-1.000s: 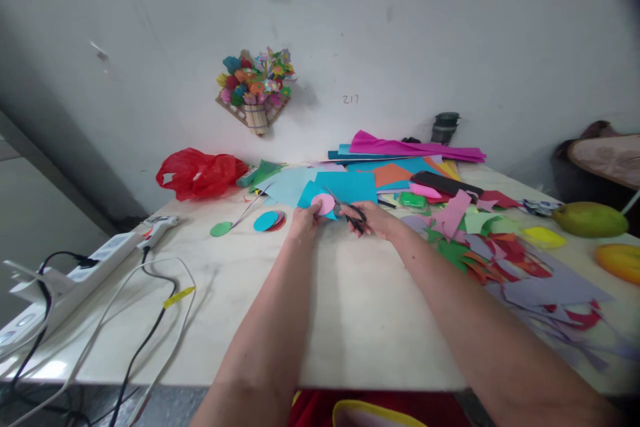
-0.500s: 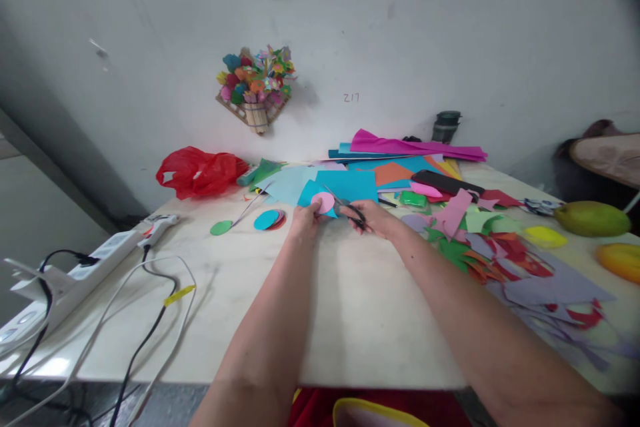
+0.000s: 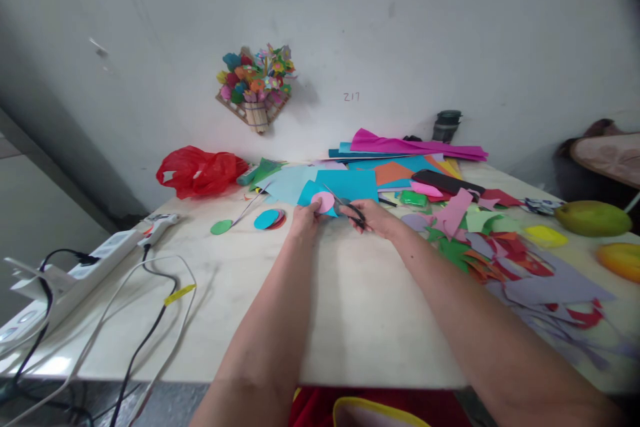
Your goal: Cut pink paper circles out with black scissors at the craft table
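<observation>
My left hand (image 3: pixel 307 217) pinches a pink paper circle (image 3: pixel 325 202) laid against a piece of blue paper (image 3: pixel 309 194). Closed around the handles of black-handled scissors (image 3: pixel 356 215) is my right hand (image 3: pixel 367 213). The scissor blades point up and to the left, close to the right edge of the pink circle and the blue paper. Behind both hands lies a larger blue sheet (image 3: pixel 353 181). A small stack of cut circles, blue on top (image 3: pixel 265 219), rests left of my left hand, with a green paper circle (image 3: pixel 221 227) farther left.
Paper scraps (image 3: pixel 500 260) are heaped on the right, near a green mango (image 3: pixel 593 219). A black phone (image 3: pixel 447 181) lies behind them. At the left are a red plastic bag (image 3: pixel 200 172), a white power strip (image 3: pixel 85 277) and loose cables (image 3: pixel 170 320). A paper flower bouquet (image 3: pixel 257 83) hangs on the wall.
Hardly anything differs. Both hands, the pink circle, the blue paper and the scissors stay in almost the same place.
</observation>
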The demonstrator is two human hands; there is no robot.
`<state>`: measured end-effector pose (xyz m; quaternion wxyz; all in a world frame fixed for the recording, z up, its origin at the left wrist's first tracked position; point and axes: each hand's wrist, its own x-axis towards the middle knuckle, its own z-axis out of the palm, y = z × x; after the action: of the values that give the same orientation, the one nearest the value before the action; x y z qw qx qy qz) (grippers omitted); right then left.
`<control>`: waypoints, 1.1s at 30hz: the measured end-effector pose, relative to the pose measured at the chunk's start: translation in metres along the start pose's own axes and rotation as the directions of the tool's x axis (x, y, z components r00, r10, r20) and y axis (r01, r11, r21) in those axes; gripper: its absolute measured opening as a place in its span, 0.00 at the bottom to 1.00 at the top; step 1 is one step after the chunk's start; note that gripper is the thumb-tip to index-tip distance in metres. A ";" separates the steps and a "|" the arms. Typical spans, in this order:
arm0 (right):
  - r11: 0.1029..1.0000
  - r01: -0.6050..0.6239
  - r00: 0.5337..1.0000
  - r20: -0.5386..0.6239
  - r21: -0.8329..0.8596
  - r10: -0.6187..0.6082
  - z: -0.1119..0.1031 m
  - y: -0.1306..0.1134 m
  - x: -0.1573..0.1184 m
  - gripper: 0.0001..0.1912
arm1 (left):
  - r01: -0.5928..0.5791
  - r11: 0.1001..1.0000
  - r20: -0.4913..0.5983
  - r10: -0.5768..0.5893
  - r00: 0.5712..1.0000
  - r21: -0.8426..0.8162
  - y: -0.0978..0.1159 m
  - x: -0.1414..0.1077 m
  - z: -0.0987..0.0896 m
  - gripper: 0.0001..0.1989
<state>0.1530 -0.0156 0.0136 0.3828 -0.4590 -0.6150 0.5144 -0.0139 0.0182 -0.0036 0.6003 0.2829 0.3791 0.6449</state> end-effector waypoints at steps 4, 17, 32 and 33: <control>1.000 -0.015 1.000 -0.004 0.013 0.015 0.000 -0.001 0.000 0.18 | 0.003 1.000 0.009 -0.003 1.000 0.006 0.000 0.000 0.000 0.06; 0.999 -0.025 0.999 -0.020 0.044 0.025 0.002 -0.006 -0.002 0.11 | -0.023 0.998 0.004 0.023 1.000 0.055 0.001 0.001 -0.002 0.05; 0.999 0.035 0.999 0.037 0.018 -0.036 -0.010 0.007 0.008 0.12 | 0.009 1.000 0.105 -0.012 0.994 0.027 0.007 -0.003 -0.004 0.02; 0.999 0.037 0.998 0.043 0.016 -0.038 -0.011 0.008 0.008 0.11 | 0.010 1.000 0.114 -0.013 0.993 0.020 0.008 -0.003 -0.004 0.02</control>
<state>0.1619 -0.0043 0.0075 0.3823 -0.4333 -0.6278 0.5216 -0.0213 0.0146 0.0008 0.6219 0.3230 0.3521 0.6205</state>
